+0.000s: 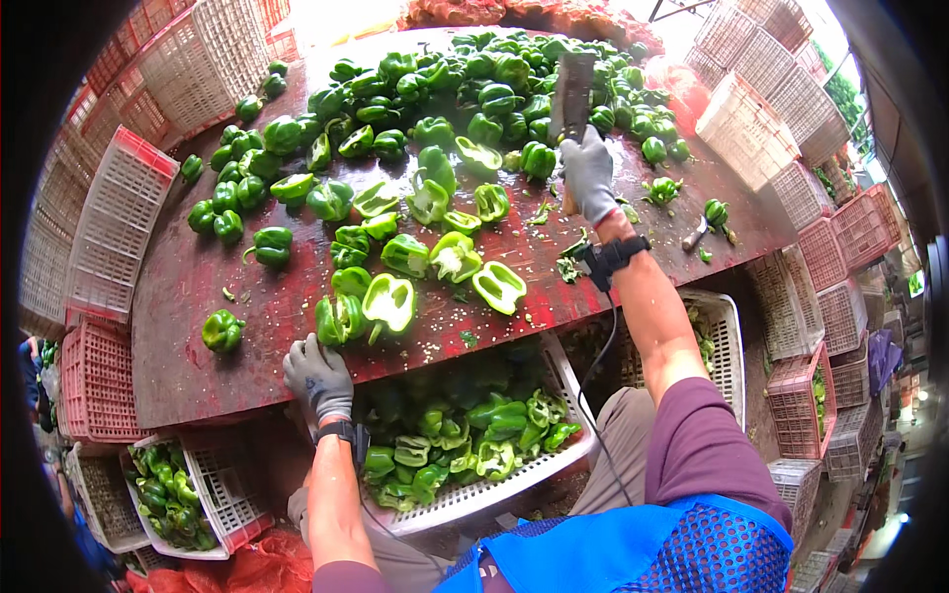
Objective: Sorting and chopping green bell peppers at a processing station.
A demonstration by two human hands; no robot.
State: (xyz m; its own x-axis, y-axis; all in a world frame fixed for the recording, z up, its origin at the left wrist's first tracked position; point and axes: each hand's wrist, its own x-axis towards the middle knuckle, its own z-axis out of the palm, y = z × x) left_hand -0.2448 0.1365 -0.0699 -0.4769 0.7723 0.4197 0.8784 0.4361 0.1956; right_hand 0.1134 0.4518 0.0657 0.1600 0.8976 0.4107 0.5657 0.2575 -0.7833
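My right hand (590,178), in a grey glove, is closed round the handle of a cleaver (573,94). The broad dark blade points up and away over the table (188,366). At the near edge my left hand (318,378), also gloved, rests with its fingers loosely extended, just beside a green bell pepper (339,319); whether they touch is unclear. Halved peppers with pale insides, such as one pepper half (388,302) and another half (499,287), lie between my hands. Farther back a large heap of whole green peppers (494,97) spreads across the table.
Below the table edge, a white crate (474,499) in front of me holds cut peppers. A small knife (696,233) lies at the right beside a pepper. Another crate (213,484) of peppers stands lower left. Stacked plastic crates (119,217) line both sides.
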